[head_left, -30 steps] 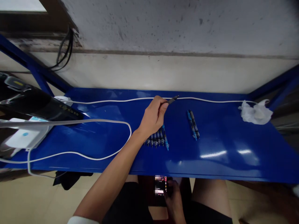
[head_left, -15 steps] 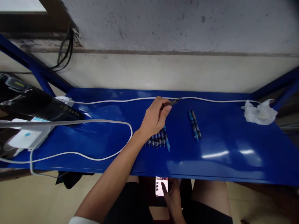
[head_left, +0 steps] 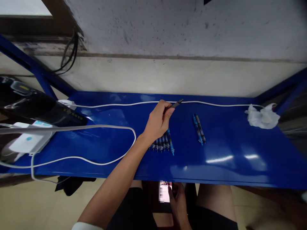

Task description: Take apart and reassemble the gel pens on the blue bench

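Note:
My left hand (head_left: 157, 121) reaches in over the blue table (head_left: 230, 127) and pinches a dark pen (head_left: 177, 103) between thumb and fingers, its tip pointing up and to the right. Below that hand lies a row of several pens (head_left: 161, 143), partly hidden by the hand and wrist; a blue pen (head_left: 170, 142) is at the row's right end. Farther right, a blue pen (head_left: 197, 129) and a grey-black pen (head_left: 200, 128) lie side by side. My right hand (head_left: 178, 201), low in front of the table edge, holds a phone (head_left: 165, 193) with its screen lit, thumb over the screen.
A crumpled white plastic bag (head_left: 262, 116) sits at the table's right end. On the left are a large black object (head_left: 45, 107) and a white device (head_left: 31, 139). A white cable (head_left: 96, 126) loops left of my arm; a thinner cable (head_left: 211, 103) runs along the back edge.
My left hand has barely moved; the pen in it has shifted slightly left. My right thumb has moved a little to the right on the phone. The view has shifted slightly.

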A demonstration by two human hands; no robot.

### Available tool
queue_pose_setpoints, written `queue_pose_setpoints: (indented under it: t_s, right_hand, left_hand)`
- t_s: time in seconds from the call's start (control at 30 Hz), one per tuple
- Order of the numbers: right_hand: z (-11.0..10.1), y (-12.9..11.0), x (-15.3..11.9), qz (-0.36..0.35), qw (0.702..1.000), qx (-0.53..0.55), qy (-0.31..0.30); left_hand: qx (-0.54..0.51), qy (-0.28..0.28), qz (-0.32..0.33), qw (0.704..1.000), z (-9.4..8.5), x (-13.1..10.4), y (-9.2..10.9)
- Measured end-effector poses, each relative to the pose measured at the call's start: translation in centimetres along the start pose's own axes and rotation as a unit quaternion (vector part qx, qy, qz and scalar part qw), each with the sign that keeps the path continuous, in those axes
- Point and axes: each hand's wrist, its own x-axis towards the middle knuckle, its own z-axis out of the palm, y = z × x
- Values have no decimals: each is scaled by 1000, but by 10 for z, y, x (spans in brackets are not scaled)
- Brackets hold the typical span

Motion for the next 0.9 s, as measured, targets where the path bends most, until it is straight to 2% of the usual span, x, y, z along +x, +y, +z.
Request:
queue_pose_setpoints:
  t_s: [0.3,0.47,0.57,0.63,0.7,0.83,0.9]
  right_hand:
    - [-3,2,2,-63,997,-39,16]
    - [-6,-16,-1,-39,999,-14,10]
    - [-19,-38,-1,-22,1000,11,-9]
    - [-39,-61,0,-35,997,11,-67]
    - [-68,-94,1,-67,988,2,-139]
    - [-135,-188,9,-126,956,-21,-265]
    - [-159,-239,20,-165,948,-23,-273]
  left_hand:
    - [-30,-7,-6,1000,2,-1,-3]
    - [-17,-11,16,1000,3,-1,-7]
    - [-6,-14,22,1000,2,0,-6]
    - [-10,-14,21,1000,1,1,-4]
    - [-24,-10,6,1000,1,1,-3]
    - [-96,1,-73,993,3,1,-4]
    - [-171,-1,-133,976,6,2,-7]
